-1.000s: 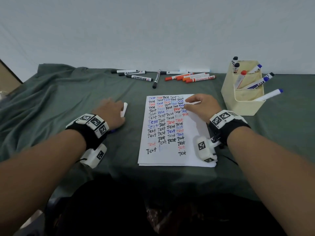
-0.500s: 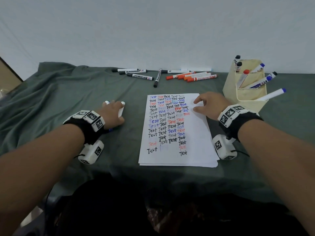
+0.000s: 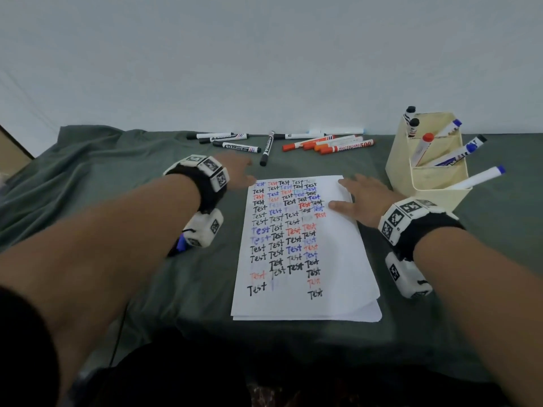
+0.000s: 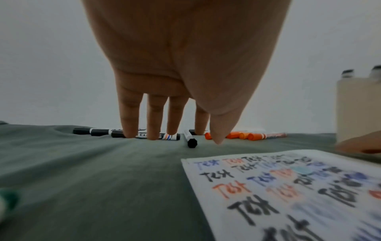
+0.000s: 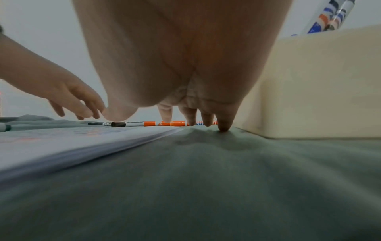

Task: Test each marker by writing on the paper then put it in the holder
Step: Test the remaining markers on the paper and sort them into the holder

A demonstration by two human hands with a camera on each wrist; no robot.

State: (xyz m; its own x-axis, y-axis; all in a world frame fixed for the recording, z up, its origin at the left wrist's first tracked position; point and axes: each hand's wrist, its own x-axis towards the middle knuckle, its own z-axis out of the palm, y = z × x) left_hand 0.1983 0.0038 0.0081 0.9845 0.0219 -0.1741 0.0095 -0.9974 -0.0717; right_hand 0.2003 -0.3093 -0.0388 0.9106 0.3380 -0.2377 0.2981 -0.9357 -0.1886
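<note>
My left hand (image 3: 239, 171) reaches forward with straight fingers (image 4: 152, 120) and holds nothing. It hovers just short of the black markers (image 3: 235, 143) lying at the back of the cloth. My right hand (image 3: 360, 193) lies flat on the top right corner of the paper (image 3: 302, 259), which is covered with "Test" in black, red and blue. Its fingertips (image 5: 223, 125) press down beside the holder. The cream holder (image 3: 426, 177) stands to the right with several markers in it. Orange markers (image 3: 332, 145) lie behind the paper. A blue-capped marker (image 3: 180, 245) lies under my left wrist.
A wrinkled green cloth (image 3: 117, 201) covers the table, with a white wall close behind. The holder (image 5: 319, 81) stands right next to my right hand. One black marker (image 3: 267, 148) points toward the paper's top left corner.
My left hand let go of the white marker and moved forward and right toward the black markers. My right hand stopped writing, no longer holds a marker, and lies flat on the paper's corner.
</note>
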